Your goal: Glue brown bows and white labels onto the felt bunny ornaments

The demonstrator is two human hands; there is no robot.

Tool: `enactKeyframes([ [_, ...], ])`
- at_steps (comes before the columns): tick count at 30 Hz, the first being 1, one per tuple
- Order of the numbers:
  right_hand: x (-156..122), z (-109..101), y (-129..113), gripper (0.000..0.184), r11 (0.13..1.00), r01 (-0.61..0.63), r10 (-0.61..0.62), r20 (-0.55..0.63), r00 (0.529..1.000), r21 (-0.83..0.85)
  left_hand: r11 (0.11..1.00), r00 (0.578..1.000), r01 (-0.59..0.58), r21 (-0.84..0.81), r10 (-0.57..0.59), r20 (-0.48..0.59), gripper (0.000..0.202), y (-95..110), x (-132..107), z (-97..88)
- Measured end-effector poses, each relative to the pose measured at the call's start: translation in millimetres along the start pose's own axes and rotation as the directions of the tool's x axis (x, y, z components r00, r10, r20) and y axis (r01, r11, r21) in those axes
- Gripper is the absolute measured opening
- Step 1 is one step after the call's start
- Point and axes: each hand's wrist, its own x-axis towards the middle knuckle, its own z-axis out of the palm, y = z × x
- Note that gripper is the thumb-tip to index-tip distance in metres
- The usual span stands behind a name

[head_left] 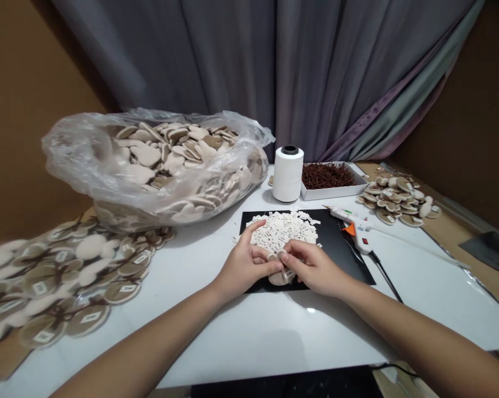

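My left hand and my right hand meet over the near edge of a black mat on the white table. Both are closed on a small beige wooden cutout held between them; my right fingertips pinch at its top. A heap of small white paper labels lies on the mat just beyond my fingers.
A big clear plastic bag full of beige cutouts stands at the back left. Finished labelled cutouts spread at the left, more at the far right. A white thread cone, a white tray of brown strands and a glue gun lie behind the mat.
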Motion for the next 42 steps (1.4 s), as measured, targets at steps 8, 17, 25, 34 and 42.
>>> enactKeyframes([
  [8,5,9,0,0.023,0.914,-0.176,0.176,0.034,0.984,0.365,0.996,0.996,-0.074,-0.052,0.076,0.043,0.071,2,-2,-0.7],
  [17,2,5,-1,0.036,0.871,-0.197,0.146,0.146,0.979,0.450,0.984,0.983,-0.139,-0.109,0.124,-0.137,0.071,5,2,-2.0],
  [25,3,6,-1,0.036,0.842,-0.165,0.149,0.073,0.986,0.514,0.969,0.998,-0.067,-0.239,0.069,-0.001,0.073,-4,5,-7.1],
  [34,7,5,-3,0.034,0.836,-0.118,0.141,-0.002,0.990,0.536,0.956,0.983,-0.076,-0.283,0.025,-0.180,0.049,-6,14,-14.3],
  [42,31,-80,-7,0.044,0.827,0.247,0.173,-0.647,0.743,0.504,0.964,0.977,-0.072,-0.255,0.018,-0.211,0.045,-2,16,-17.2],
])
